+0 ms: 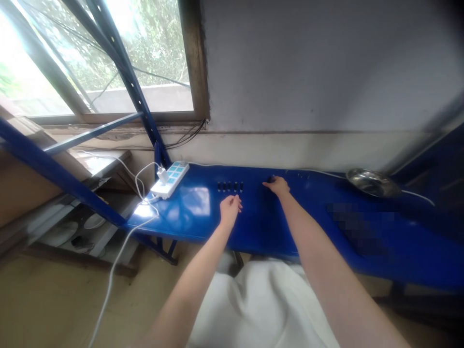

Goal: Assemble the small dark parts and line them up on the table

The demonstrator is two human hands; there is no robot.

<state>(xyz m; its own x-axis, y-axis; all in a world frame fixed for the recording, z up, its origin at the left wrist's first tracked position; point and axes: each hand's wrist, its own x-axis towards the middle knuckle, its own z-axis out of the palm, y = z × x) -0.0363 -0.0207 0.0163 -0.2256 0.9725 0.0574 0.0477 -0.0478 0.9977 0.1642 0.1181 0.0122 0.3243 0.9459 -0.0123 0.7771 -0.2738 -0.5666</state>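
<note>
Both my arms reach out over a blue metal table [188, 212]. My left hand [229, 209] rests on the table with its fingers curled, just below a short row of several small dark upright pieces [230, 186]. My right hand [278, 185] lies further back and to the right, fingers closed over a small dark piece [269, 180] that is mostly hidden. What the left hand's fingers hold, if anything, I cannot make out.
A white power strip [170, 179] with a plugged charger and white cables sits at the table's left end. A shiny metal dish [371, 182] stands at the back right. A blue frame [123, 72] crosses a window on the left. A wall runs behind.
</note>
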